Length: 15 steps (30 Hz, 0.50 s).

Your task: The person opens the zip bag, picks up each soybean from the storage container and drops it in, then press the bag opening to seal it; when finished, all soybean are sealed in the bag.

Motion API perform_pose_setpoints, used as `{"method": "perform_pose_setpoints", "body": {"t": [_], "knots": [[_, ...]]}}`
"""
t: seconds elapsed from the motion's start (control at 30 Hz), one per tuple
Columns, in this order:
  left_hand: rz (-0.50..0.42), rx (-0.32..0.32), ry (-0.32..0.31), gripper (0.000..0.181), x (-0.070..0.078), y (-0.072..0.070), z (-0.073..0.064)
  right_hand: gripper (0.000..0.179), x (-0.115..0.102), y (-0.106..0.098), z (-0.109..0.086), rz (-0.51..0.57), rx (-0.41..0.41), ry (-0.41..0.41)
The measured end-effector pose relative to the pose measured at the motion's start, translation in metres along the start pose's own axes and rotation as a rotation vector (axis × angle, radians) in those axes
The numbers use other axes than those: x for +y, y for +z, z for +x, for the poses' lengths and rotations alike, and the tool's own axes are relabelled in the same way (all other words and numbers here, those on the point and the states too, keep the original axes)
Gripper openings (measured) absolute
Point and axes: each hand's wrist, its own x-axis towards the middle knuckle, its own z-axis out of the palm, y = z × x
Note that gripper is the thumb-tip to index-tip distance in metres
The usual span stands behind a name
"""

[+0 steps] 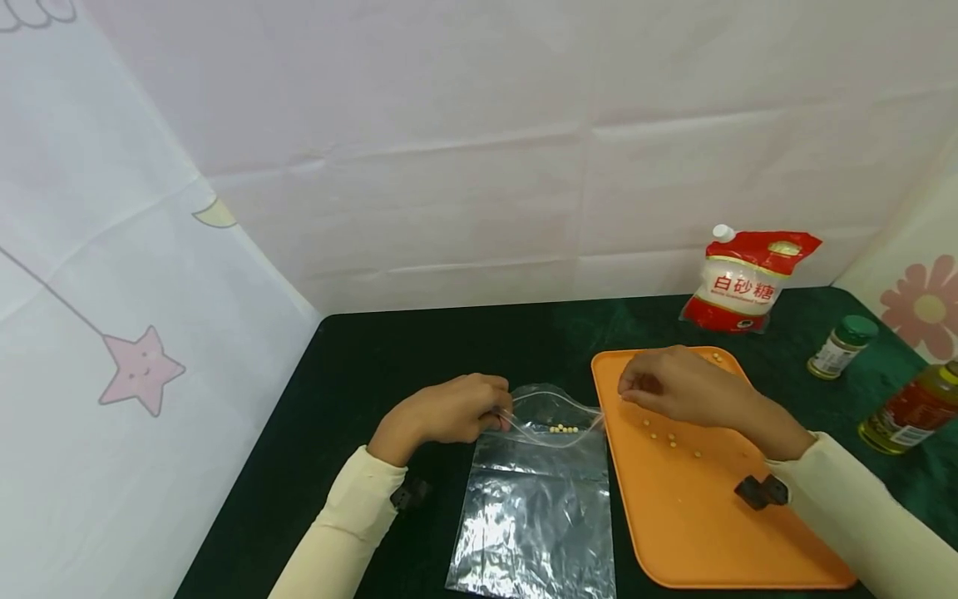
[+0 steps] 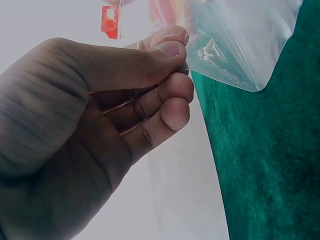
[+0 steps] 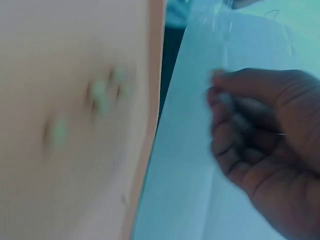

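Note:
In the head view, my left hand (image 1: 456, 409) pinches the left side of the mouth of a clear zip bag (image 1: 535, 516). The left wrist view shows its thumb and forefinger together on the plastic (image 2: 235, 45). Several small, pale yellow soybeans (image 1: 563, 429) lie inside near the bag's mouth. My right hand (image 1: 674, 384) is above the left part of an orange tray (image 1: 718, 532), thumb and fingertips drawn together. Blur in the right wrist view hides whether a bean is between them. More loose soybeans (image 1: 672, 439) are scattered over the tray.
Behind the tray, a red and white sugar pouch (image 1: 741, 283) stands against the pale backdrop. To the right are a green-capped jar (image 1: 841, 348) and an oil bottle (image 1: 909, 412). A dark green cloth (image 1: 389, 349) covers the table.

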Motion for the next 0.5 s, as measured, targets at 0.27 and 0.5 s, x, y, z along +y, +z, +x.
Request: {"method": "perform_pose_setpoints", "body": {"t": [0.27,0.5], "knots": [[-0.005,0.017,0.015,0.005,-0.002,-0.001,0.0,0.007,-0.018,0.017,0.018,0.293,0.041,-0.098],[-0.064,0.03,0.019,0.005,-0.004,-0.003,-0.002,0.014,-0.018,0.015,0.015,0.353,0.058,-0.07]]}}
